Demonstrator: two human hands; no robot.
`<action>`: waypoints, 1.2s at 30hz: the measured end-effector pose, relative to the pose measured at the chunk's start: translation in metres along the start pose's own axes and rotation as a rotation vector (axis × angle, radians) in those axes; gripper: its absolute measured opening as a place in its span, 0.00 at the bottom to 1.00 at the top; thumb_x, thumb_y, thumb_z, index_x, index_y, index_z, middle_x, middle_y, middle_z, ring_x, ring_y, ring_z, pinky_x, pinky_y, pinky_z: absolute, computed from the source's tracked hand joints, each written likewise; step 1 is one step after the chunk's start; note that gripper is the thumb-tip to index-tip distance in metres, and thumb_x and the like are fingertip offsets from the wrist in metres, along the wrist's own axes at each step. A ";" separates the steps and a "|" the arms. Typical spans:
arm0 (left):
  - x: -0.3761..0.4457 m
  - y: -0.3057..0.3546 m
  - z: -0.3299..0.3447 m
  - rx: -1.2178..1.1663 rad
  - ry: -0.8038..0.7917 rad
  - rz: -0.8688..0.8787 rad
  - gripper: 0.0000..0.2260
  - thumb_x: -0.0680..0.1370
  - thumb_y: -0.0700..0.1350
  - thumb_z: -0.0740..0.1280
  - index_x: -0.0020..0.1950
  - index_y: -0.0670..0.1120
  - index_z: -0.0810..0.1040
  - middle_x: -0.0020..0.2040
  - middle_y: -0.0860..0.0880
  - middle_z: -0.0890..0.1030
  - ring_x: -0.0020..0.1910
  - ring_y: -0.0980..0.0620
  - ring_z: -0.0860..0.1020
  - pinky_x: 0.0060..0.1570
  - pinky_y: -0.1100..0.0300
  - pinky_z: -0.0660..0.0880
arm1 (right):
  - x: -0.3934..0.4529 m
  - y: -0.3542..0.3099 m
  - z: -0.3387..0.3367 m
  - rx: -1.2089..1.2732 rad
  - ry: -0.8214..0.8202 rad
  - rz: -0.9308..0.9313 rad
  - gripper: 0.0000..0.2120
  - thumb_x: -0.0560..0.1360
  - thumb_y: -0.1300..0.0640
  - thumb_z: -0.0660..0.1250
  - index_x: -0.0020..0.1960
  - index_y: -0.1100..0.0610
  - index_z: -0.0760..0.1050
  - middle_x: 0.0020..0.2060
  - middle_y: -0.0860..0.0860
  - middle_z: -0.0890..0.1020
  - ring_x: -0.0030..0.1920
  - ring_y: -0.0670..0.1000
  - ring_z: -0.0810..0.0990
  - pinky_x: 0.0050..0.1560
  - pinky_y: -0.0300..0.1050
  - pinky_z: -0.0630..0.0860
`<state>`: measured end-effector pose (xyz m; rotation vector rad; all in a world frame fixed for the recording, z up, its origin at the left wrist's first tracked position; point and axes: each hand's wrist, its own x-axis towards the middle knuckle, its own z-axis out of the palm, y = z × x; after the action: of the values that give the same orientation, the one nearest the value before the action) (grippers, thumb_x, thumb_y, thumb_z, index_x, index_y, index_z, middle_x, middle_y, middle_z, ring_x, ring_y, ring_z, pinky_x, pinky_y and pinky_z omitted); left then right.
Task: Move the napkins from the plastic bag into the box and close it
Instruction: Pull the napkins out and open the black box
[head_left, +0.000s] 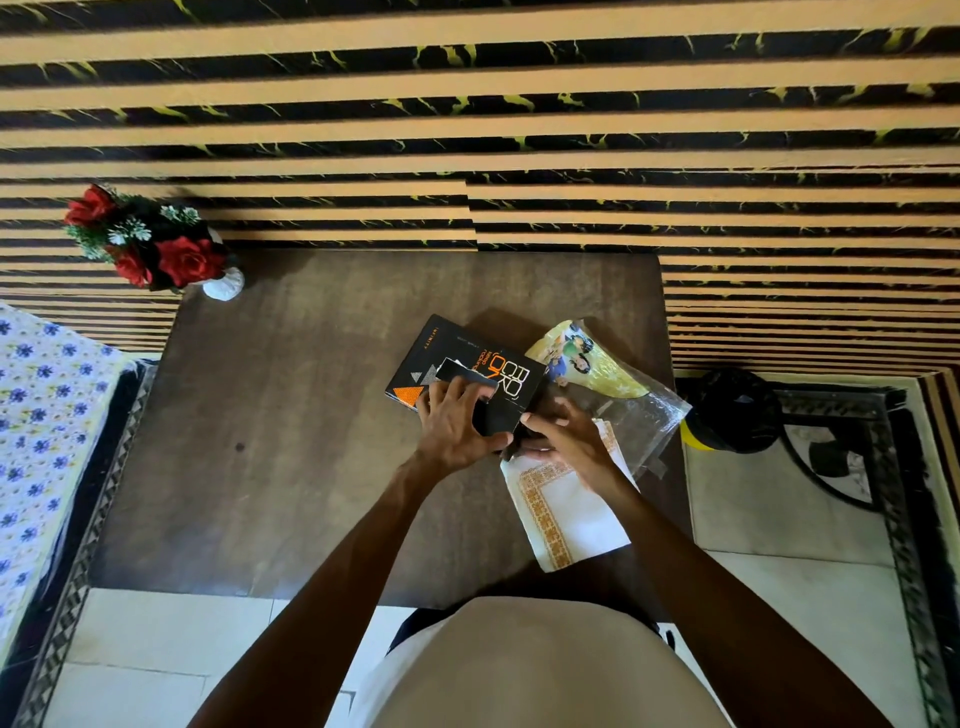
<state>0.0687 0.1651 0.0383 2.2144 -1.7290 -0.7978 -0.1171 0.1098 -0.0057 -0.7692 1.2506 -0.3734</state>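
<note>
A black box (447, 358) with orange print lies on the brown table (291, 415), slightly tilted. My left hand (460, 423) rests on its near end, fingers gripping its edge and flap. My right hand (563, 434) holds the box's near right corner. Under my right wrist lies a white napkin (566, 512) with an orange patterned border, flat on the table. A clear plastic bag (631, 410) lies to the right of the box, with a yellow printed napkin (587, 364) in it or partly on it. The inside of the box is hidden.
A white vase of red flowers (150, 244) stands at the table's far left corner. A striped wall runs behind the table. A floral-covered surface (36, 415) is at left. A dark round object (732, 410) sits on the floor at right.
</note>
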 end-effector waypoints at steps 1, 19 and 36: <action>0.001 -0.001 -0.001 -0.001 -0.002 0.000 0.29 0.63 0.64 0.67 0.61 0.54 0.73 0.59 0.50 0.72 0.63 0.47 0.64 0.63 0.51 0.57 | 0.000 -0.001 0.001 -0.001 0.005 -0.008 0.34 0.69 0.61 0.76 0.71 0.53 0.66 0.61 0.60 0.80 0.48 0.61 0.86 0.50 0.61 0.83; -0.002 -0.002 0.006 -0.036 0.086 -0.057 0.25 0.66 0.56 0.75 0.59 0.49 0.76 0.61 0.48 0.73 0.65 0.45 0.63 0.65 0.50 0.57 | -0.010 0.009 0.011 -0.347 0.173 -0.252 0.33 0.61 0.44 0.79 0.62 0.43 0.68 0.61 0.49 0.80 0.60 0.51 0.80 0.61 0.54 0.78; 0.019 -0.010 -0.018 -0.096 0.074 -0.212 0.20 0.67 0.59 0.75 0.53 0.51 0.79 0.61 0.50 0.72 0.63 0.45 0.64 0.63 0.51 0.60 | -0.014 0.004 0.017 -0.379 0.100 -0.288 0.14 0.71 0.52 0.74 0.51 0.58 0.76 0.46 0.53 0.79 0.49 0.53 0.79 0.49 0.48 0.80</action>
<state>0.0899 0.1475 0.0429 2.3562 -1.4092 -0.8133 -0.1053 0.1267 0.0031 -1.2751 1.3247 -0.4167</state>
